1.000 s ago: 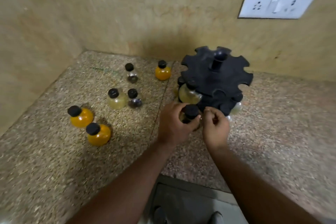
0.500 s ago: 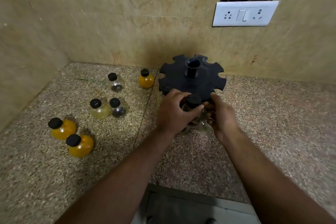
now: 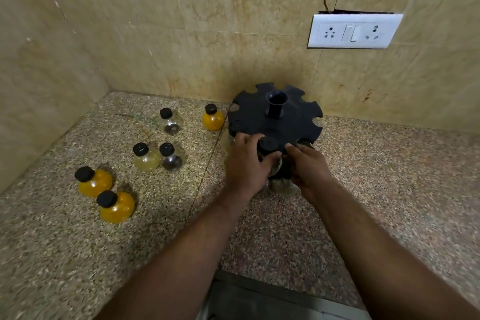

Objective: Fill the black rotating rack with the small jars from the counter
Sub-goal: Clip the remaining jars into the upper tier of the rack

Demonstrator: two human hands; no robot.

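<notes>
The black rotating rack (image 3: 279, 122) stands at the back of the speckled counter, near the wall. My left hand (image 3: 246, 163) grips a small black-capped jar (image 3: 268, 144) at the rack's front edge. My right hand (image 3: 310, 169) holds the rack's front rim just right of that jar, fingers curled on it. Loose jars sit to the left: an orange one (image 3: 213, 118), a clear one (image 3: 170, 122), a pale yellow one (image 3: 145, 158), a dark clear one (image 3: 170, 158), and two orange ones (image 3: 94, 180) (image 3: 115, 205). Jars lower in the rack are mostly hidden by my hands.
Tiled walls meet in a corner at the back left. A white switch and socket plate (image 3: 354, 31) hangs on the wall above right of the rack. The counter's front edge (image 3: 259, 283) runs below my forearms.
The view has lifted and steadied. Both hands have moved up and in with the jar, from just in front of the rack to its front rim.
</notes>
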